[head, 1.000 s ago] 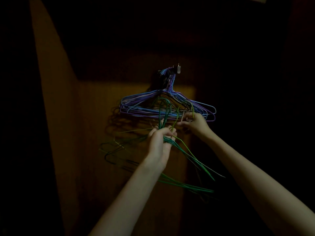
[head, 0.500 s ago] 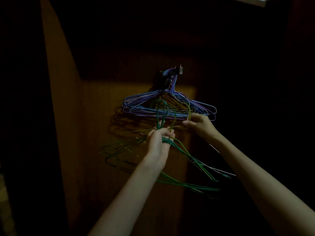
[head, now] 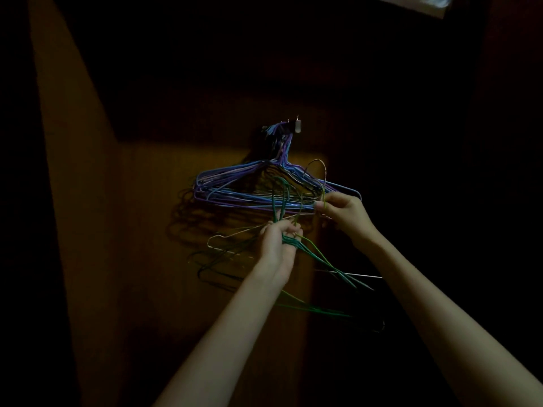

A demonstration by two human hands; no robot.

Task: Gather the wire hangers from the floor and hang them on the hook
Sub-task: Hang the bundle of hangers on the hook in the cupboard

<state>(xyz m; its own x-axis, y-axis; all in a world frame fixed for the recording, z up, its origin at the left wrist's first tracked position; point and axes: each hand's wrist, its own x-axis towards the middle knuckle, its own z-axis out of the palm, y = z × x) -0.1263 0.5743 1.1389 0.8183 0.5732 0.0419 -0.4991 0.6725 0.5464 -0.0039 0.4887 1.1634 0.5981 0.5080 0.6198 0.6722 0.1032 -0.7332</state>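
A metal hook (head: 296, 126) sticks out of a dim wooden wall, and several blue and purple wire hangers (head: 235, 188) hang from it. Below them my left hand (head: 277, 239) grips a bunch of green wire hangers (head: 323, 262) by their necks, their bodies spreading out left and right under my fist. To the right my right hand (head: 342, 210) pinches the neck of one pale yellow-green hanger (head: 321, 174), whose curved top rises in front of the purple hangers, below the hook.
The scene is very dark. A lit patch of brown wooden wall (head: 152, 230) lies behind the hangers, with a slanted lit panel (head: 67, 142) on the left. Something pale (head: 423, 2) shows at the top right corner.
My right hand has drawn one yellow-green hanger up and rightward out of the bunch, so its curved top now stands higher. My left hand keeps its grip on the green bunch.
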